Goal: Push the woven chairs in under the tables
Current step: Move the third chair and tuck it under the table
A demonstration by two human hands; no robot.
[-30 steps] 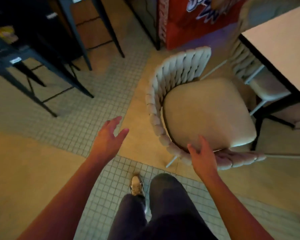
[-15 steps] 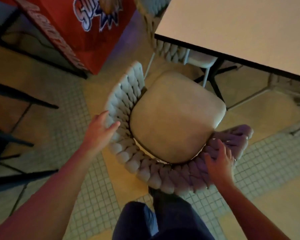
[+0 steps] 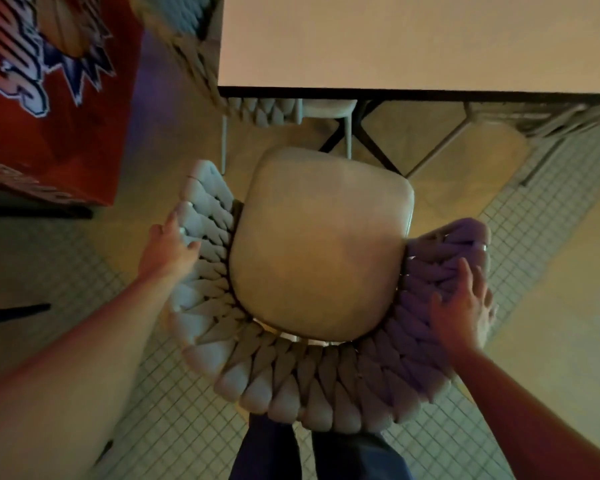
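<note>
Both hands, left hand point(image 3: 168, 249) and right hand point(image 3: 463, 311), are gripping the cream woven-backed chair point(image 3: 321, 244), its seat not yet under the pale tabletop's near edge point(image 3: 413, 93).

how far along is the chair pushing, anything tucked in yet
Done: one woven chair at the table's left corner already sits partly under the table.
In hand: the left hand and right hand each grip a side of the near chair's woven backrest, which faces the table edge.
Left: its seat is wholly outside the tabletop, so it needs pushing in.
</note>
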